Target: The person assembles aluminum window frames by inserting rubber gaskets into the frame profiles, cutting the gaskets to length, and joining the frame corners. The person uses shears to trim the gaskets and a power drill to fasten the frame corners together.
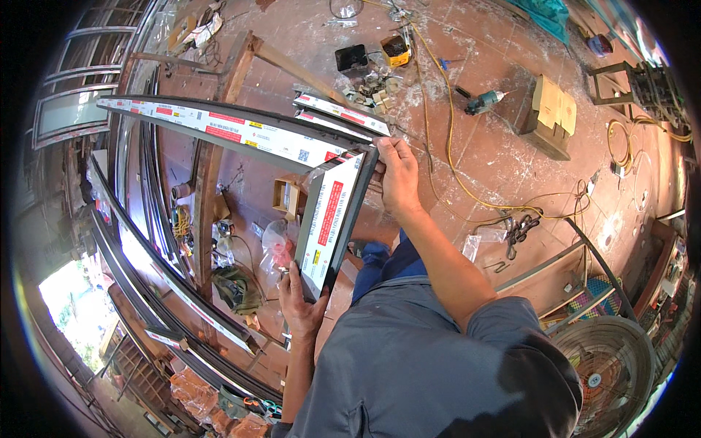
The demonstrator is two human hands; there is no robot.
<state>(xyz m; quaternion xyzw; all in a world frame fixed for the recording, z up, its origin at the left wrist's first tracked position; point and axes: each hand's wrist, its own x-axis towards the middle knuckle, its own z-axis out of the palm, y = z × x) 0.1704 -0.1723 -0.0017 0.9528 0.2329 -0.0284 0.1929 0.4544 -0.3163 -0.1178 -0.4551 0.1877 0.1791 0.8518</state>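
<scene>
A short dark metal frame profile (328, 226) with printed white protective film slants up in front of my body. Its upper end meets a long film-covered profile (226, 128) at an angled corner joint. My left hand (301, 308) is wrapped round the lower end of the short profile. At the corner, my right hand (399, 175) pinches the outer side with thumb and fingers; some fingertips are hidden behind it. Just beyond the corner lie shorter film-covered profile pieces (339, 111).
A wooden stand (237, 69) is under the long profile. More long profiles (171, 281) lie at left. On the floor are a cordless drill (484, 102), a cardboard box (548, 120), a yellow cable (451, 157) and a yellow box (395, 51). A round fan (602, 365) stands at lower right.
</scene>
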